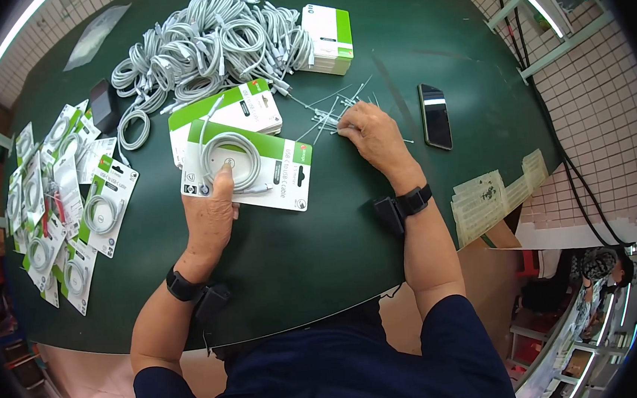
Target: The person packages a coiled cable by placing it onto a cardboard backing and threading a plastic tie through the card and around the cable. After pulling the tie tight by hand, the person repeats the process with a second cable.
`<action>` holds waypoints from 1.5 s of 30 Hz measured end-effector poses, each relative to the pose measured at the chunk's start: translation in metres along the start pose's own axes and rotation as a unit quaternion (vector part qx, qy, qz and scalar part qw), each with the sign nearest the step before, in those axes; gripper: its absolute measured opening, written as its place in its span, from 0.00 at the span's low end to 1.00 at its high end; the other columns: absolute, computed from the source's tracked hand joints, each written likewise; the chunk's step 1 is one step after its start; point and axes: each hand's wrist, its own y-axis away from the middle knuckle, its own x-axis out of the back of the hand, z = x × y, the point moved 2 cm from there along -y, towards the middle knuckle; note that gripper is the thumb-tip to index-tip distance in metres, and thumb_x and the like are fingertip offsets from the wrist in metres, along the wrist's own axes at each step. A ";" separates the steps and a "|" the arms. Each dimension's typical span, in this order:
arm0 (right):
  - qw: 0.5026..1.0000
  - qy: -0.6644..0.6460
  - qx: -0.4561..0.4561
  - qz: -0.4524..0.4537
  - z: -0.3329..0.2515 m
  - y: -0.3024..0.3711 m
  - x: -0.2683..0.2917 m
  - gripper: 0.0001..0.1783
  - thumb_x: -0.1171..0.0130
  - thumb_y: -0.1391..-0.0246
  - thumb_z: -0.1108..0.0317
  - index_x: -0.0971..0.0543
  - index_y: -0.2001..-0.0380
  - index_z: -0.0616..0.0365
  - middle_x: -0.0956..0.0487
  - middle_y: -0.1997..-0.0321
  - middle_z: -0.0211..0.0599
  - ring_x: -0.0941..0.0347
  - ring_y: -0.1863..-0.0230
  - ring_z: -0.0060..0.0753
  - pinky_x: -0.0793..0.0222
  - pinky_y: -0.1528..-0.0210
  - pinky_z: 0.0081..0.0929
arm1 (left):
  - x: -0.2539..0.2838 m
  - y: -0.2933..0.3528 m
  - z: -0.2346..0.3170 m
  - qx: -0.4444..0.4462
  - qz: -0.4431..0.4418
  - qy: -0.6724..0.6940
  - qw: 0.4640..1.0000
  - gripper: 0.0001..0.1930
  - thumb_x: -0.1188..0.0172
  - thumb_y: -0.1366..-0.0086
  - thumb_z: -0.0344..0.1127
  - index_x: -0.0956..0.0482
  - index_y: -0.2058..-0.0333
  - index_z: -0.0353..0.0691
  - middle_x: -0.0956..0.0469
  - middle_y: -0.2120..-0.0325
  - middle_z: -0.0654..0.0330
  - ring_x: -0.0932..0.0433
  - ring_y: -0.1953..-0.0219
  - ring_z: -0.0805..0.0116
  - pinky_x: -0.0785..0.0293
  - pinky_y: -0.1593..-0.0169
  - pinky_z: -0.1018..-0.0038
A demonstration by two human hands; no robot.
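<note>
My left hand (209,221) grips a white and green backing card (287,183), its thumb pressing a coiled white cable (254,158) against the card's face. The coil's upper end sticks out past the card's top edge. Under and behind it lies a stack of similar cards (261,114). Over a loose scatter of thin white ties (323,118), my right hand (375,136) has its fingers pinched together. Whatever sits between those fingertips is hidden.
A large heap of coiled white cables (209,47) lies at the far side, beside another card stack (327,37). Several carded cables (71,196) overlap at left, near a dark box-like object (104,106). To the right are a phone (435,117) and taped paper (483,201).
</note>
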 end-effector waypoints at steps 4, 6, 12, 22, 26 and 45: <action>0.999 0.031 0.007 0.020 -0.002 0.000 -0.006 0.05 0.33 0.40 0.69 0.19 0.66 0.56 0.20 0.57 0.35 0.22 0.52 0.46 0.23 0.53 0.42 | 0.000 0.001 -0.002 0.000 -0.011 0.010 1.000 0.19 0.40 0.27 0.34 0.29 0.42 0.33 0.22 0.65 0.60 0.29 0.80 0.79 0.34 0.83 0.80; 0.999 0.033 0.008 0.030 -0.005 0.001 -0.005 0.05 0.33 0.40 0.69 0.19 0.65 0.56 0.20 0.57 0.35 0.22 0.53 0.46 0.23 0.53 0.42 | -0.001 0.002 -0.004 0.000 -0.011 0.014 1.000 0.18 0.40 0.27 0.32 0.29 0.43 0.34 0.22 0.64 0.60 0.29 0.81 0.80 0.36 0.84 0.82; 0.996 0.038 0.023 0.076 -0.018 0.000 0.008 0.04 0.34 0.40 0.70 0.20 0.65 0.55 0.19 0.60 0.33 0.21 0.54 0.44 0.23 0.55 0.41 | -0.002 0.002 -0.001 -0.004 -0.017 0.003 1.000 0.19 0.40 0.27 0.34 0.29 0.42 0.33 0.22 0.65 0.60 0.29 0.80 0.79 0.33 0.83 0.80; 0.991 0.027 0.025 0.128 -0.015 0.000 0.017 0.04 0.33 0.39 0.72 0.19 0.63 0.57 0.18 0.64 0.35 0.20 0.63 0.45 0.23 0.62 0.38 | -0.007 0.010 0.005 -0.029 -0.008 0.006 1.000 0.19 0.41 0.28 0.32 0.30 0.43 0.32 0.22 0.64 0.59 0.30 0.81 0.79 0.33 0.83 0.81; 0.984 -0.003 0.058 0.169 -0.024 -0.003 0.029 0.05 0.33 0.40 0.76 0.18 0.61 0.59 0.18 0.63 0.37 0.20 0.65 0.43 0.22 0.62 0.35 | -0.006 0.018 0.010 -0.033 0.001 0.000 0.999 0.16 0.40 0.28 0.32 0.27 0.45 0.33 0.21 0.65 0.60 0.28 0.81 0.78 0.32 0.81 0.80; 0.877 -0.439 0.169 0.101 -0.102 0.017 0.052 0.08 0.33 0.43 0.85 0.17 0.62 0.62 0.18 0.63 0.43 0.20 0.62 0.34 0.21 0.63 0.25 | -0.006 0.047 0.046 -0.570 -0.255 -0.287 0.726 0.22 0.30 0.44 0.33 0.15 0.49 0.39 0.31 0.80 0.69 0.33 0.82 0.76 0.40 0.80 0.75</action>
